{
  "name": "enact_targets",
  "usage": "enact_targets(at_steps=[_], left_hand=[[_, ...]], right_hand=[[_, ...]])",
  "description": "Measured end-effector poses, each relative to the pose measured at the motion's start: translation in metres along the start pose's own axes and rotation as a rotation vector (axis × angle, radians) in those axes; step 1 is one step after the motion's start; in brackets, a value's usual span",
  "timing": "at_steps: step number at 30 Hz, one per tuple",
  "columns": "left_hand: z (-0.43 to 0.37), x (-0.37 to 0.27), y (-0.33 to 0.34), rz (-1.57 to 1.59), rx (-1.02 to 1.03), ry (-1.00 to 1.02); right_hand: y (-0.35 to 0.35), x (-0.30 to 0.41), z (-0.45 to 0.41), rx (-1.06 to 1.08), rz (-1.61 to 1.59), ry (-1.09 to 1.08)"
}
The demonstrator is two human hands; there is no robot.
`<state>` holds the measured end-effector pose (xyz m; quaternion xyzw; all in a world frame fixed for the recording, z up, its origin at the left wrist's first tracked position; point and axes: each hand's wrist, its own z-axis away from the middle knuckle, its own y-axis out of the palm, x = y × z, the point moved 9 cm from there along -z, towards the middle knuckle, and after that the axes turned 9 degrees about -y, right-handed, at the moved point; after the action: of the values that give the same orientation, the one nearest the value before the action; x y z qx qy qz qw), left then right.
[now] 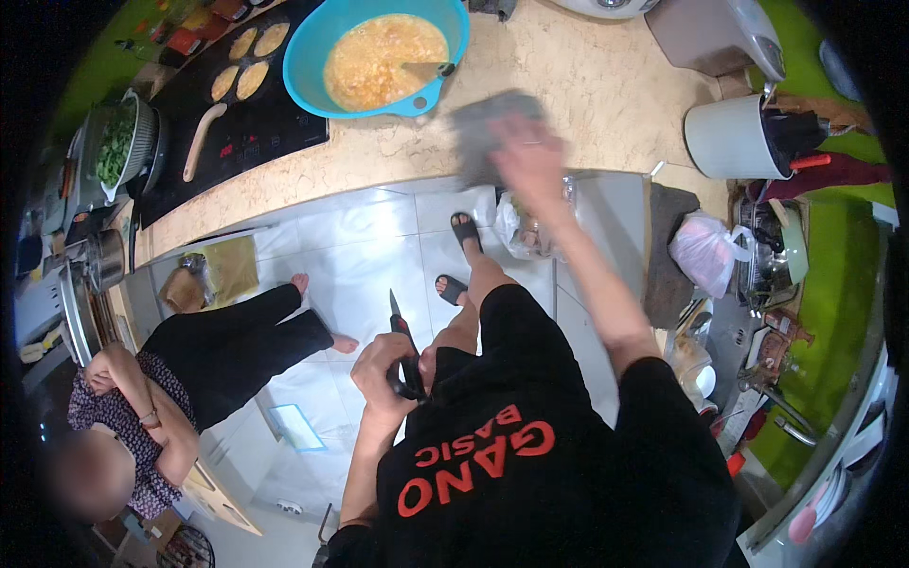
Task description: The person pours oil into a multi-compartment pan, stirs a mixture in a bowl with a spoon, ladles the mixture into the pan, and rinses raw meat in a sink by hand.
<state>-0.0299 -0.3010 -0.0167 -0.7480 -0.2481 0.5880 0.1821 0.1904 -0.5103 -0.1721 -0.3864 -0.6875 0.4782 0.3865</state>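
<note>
My right hand (529,153), blurred, lies flat on a grey cloth (479,135) at the front edge of the stone-patterned countertop (611,92). My left hand (383,373) is closed around a cutting tool (402,330) with a black, red-marked handle, held in front of my body. Its pointed blade faces away from me, and my fingers partly hide the handle. To the left of the cloth stands a blue plastic bowl (305,71) of lumpy yellow-orange batter (376,57). A utensil (429,69) rests in the batter, near the bowl's tabbed rim.
A pan (206,135) holding several yellow cakes (250,79) sits on a black cooktop (284,131). Beyond it is a colander of greens (116,142). A person (234,348) stands at my left. A white bucket (731,138) and sink (731,355) are at the right.
</note>
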Motion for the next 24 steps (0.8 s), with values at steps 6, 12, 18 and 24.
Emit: enact_targets(at_steps=[6,12,18,24], left_hand=[[-0.027,0.013,0.009,0.059,-0.052,-0.107],[-0.071,0.001,0.027,0.135,-0.127,0.0],[-0.087,0.007,0.011,0.093,-0.126,-0.091],[-0.099,0.001,0.017,0.069,-0.007,-0.061]], right_hand=[[-0.029,-0.167,-0.016,-0.118,0.409,0.5],[0.023,0.024,-0.05,-0.035,0.024,0.047],[-0.034,-0.112,0.048,0.122,0.117,0.245],[-0.035,-0.282,-0.02,0.026,0.29,0.572]])
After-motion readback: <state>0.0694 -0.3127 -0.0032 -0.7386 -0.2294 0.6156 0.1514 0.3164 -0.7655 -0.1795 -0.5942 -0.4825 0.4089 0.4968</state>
